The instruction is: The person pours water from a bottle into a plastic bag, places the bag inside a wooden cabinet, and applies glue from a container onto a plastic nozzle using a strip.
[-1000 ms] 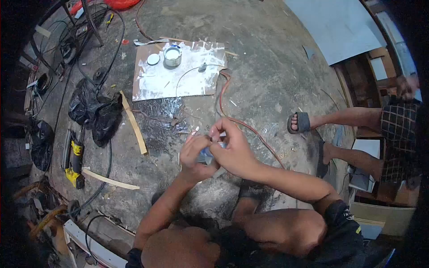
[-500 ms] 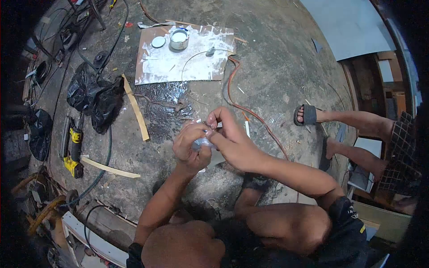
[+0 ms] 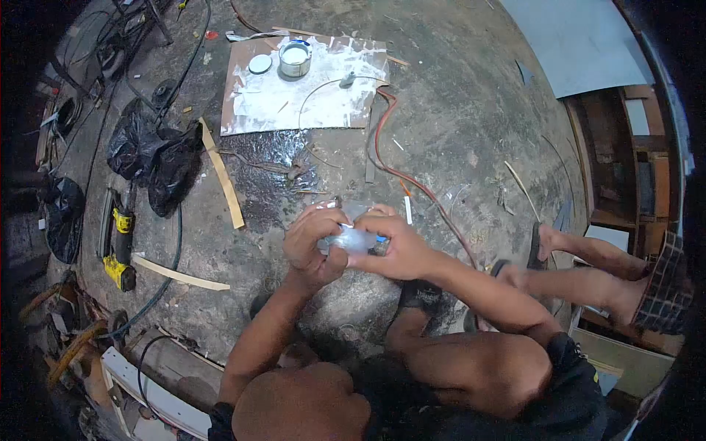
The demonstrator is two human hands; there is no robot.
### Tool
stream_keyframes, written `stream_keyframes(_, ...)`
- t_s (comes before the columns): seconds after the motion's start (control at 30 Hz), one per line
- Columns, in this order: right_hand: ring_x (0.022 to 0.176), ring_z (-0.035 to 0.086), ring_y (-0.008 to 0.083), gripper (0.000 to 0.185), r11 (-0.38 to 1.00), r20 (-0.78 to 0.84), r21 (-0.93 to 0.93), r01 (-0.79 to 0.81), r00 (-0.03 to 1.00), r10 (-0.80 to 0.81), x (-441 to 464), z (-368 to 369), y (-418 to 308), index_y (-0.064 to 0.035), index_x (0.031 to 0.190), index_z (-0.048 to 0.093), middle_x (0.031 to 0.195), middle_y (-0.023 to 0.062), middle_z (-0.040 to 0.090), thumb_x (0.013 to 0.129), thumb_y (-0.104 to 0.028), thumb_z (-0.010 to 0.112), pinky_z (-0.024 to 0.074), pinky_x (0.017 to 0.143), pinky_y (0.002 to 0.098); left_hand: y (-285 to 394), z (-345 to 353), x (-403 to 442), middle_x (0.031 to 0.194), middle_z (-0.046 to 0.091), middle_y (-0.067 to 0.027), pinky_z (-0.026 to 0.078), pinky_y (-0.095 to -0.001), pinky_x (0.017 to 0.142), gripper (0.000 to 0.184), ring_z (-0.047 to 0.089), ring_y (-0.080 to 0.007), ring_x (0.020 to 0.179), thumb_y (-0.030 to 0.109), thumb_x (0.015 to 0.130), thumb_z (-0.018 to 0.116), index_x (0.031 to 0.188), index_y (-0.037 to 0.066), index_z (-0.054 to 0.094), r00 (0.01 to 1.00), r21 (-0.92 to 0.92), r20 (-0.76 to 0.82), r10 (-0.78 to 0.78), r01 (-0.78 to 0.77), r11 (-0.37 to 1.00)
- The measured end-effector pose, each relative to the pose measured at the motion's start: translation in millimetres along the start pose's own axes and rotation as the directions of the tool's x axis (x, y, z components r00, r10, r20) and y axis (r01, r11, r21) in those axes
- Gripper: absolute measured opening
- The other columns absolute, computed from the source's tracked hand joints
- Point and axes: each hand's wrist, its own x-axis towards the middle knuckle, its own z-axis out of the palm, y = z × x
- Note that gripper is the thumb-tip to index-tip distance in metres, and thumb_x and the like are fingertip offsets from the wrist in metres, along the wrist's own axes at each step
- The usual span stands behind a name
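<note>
Between my two hands is a clear plastic bag [image 3: 354, 239] that looks whitish, with a small patch of blue at its right side. What lies inside it is too blurred to name. My left hand [image 3: 312, 241] is closed on the bag's left side, thumb below and fingers curled over the top. On the right side my right hand [image 3: 397, 246] grips it, thumb under and fingers above. A small dark object [image 3: 337, 199] shows just above my left fingers, too small to name. Both hands are held above the floor, in front of my knees.
Ahead lies a paint-smeared board [image 3: 331, 110] with an open can [image 3: 295, 59] and its lid [image 3: 259, 65]. An orange hose [image 3: 423, 189] crosses the floor. At left are black plastic bags [image 3: 158, 154] and a yellow-black nail gun [image 3: 120, 242]. Another person's legs [image 3: 581, 283] are at right.
My right hand has opened out from a pinch near the left fingers to a wider grip on the bag, exposing more of it. At right, the other person's legs have stepped nearer to me.
</note>
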Motion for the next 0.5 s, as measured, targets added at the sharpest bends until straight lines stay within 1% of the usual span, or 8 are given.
stream_keyframes(0.03, 0.085, 0.063, 0.0297, 0.031, 0.999, 0.012, 0.008, 0.044, 0.999, -0.044, -1, 1, 6, -0.0059, 0.092, 0.066, 0.088, 0.0116, 0.065, 0.082, -0.032, 0.081, 0.0482, 0.081, 0.0422, 0, 0, 1, 0.087, 0.070, -0.0141, 0.055, -0.0470, 0.083, 0.014, 0.070, -0.0304, 0.079, 0.016, 0.089, 0.063, 0.094, 0.004, 0.057, 1.000, 0.004, -0.003, 0.010, -0.010, 1.000)
stream_keyframes(0.13, 0.080, 0.063, 0.0288, 0.025, 0.998, 0.091, 0.060, 0.034, 0.995, -0.039, -5, 9, 11, -0.0057, 0.090, 0.069, 0.082, 0.0111, 0.065, 0.087, -0.029, 0.077, 0.0490, 0.079, 0.0422, -1, 1, -1, 0.087, 0.070, -0.0141, 0.055, -0.0468, 0.083, 0.016, 0.071, -0.0295, 0.079, 0.018, 0.090, 0.064, 0.094, 0.004, 0.057, 1.000, -0.003, -0.022, 0.011, -0.011, 1.000)
stream_keyframes(0.23, 0.075, 0.062, 0.0244, 0.022, 0.965, 0.084, 0.248, -0.084, 0.994, 0.064, -7, 13, 1, -0.0047, 0.091, 0.069, 0.077, 0.0096, 0.062, 0.092, -0.027, 0.072, 0.0497, 0.077, 0.0397, -3, 0, -1, 0.088, 0.071, -0.0137, 0.055, -0.0459, 0.084, 0.017, 0.071, -0.0293, 0.079, 0.020, 0.091, 0.065, 0.095, 0.005, 0.057, 0.997, -0.037, -0.064, -0.032, 0.030, 0.999)
stream_keyframes(0.3, 0.077, 0.063, 0.0201, 0.023, 0.915, 0.163, 0.310, -0.257, 0.963, 0.215, -8, 7, -11, -0.0032, 0.095, 0.069, 0.078, 0.0102, 0.062, 0.096, -0.026, 0.068, 0.0499, 0.074, 0.0375, -3, -1, -2, 0.090, 0.072, -0.0135, 0.054, -0.0455, 0.086, 0.018, 0.071, -0.0295, 0.081, 0.020, 0.092, 0.065, 0.097, 0.005, 0.057, 0.994, -0.070, -0.081, -0.073, 0.068, 0.995)
stream_keyframes(0.33, 0.078, 0.063, 0.0180, 0.023, 0.880, 0.208, 0.334, -0.338, 0.937, 0.281, -9, 4, -17, -0.0025, 0.097, 0.068, 0.079, 0.0106, 0.063, 0.098, -0.025, 0.067, 0.0500, 0.073, 0.0363, -4, -2, -1, 0.091, 0.072, -0.0138, 0.053, -0.0454, 0.087, 0.017, 0.071, -0.0295, 0.082, 0.020, 0.092, 0.065, 0.098, 0.005, 0.057, 0.996, -0.075, -0.064, -0.062, 0.057, 0.996)
stream_keyframes(0.43, 0.080, 0.063, 0.0136, 0.025, 0.835, 0.064, 0.483, -0.264, 0.962, 0.267, -11, 7, -30, -0.0020, 0.103, 0.067, 0.079, 0.0120, 0.063, 0.100, -0.027, 0.064, 0.0503, 0.072, 0.0339, -5, -3, -1, 0.095, 0.073, -0.0146, 0.052, -0.0457, 0.089, 0.015, 0.071, -0.0297, 0.085, 0.018, 0.092, 0.064, 0.100, 0.007, 0.057, 0.998, -0.067, -0.048, -0.042, 0.038, 0.997)
stream_keyframes(0.47, 0.075, 0.067, 0.0168, 0.025, 0.907, -0.004, 0.378, -0.187, 0.979, 0.204, -8, 7, -30, -0.0035, 0.107, 0.065, 0.078, 0.0134, 0.067, 0.100, -0.028, 0.065, 0.0514, 0.068, 0.0343, -5, 0, 0, 0.095, 0.073, -0.0148, 0.052, -0.0461, 0.090, 0.015, 0.071, -0.0298, 0.086, 0.017, 0.092, 0.064, 0.100, 0.007, 0.057, 0.997, -0.059, -0.061, -0.040, 0.037, 0.998)
stream_keyframes(0.5, 0.072, 0.067, 0.0180, 0.025, 0.931, -0.042, 0.285, -0.230, 0.967, 0.252, -5, 8, -35, -0.0041, 0.107, 0.066, 0.077, 0.0133, 0.067, 0.100, -0.028, 0.065, 0.0515, 0.066, 0.0346, -5, 0, 0, 0.096, 0.073, -0.0149, 0.051, -0.0465, 0.091, 0.014, 0.071, -0.0300, 0.087, 0.017, 0.092, 0.063, 0.100, 0.007, 0.057, 0.996, -0.057, -0.074, -0.039, 0.035, 0.998)
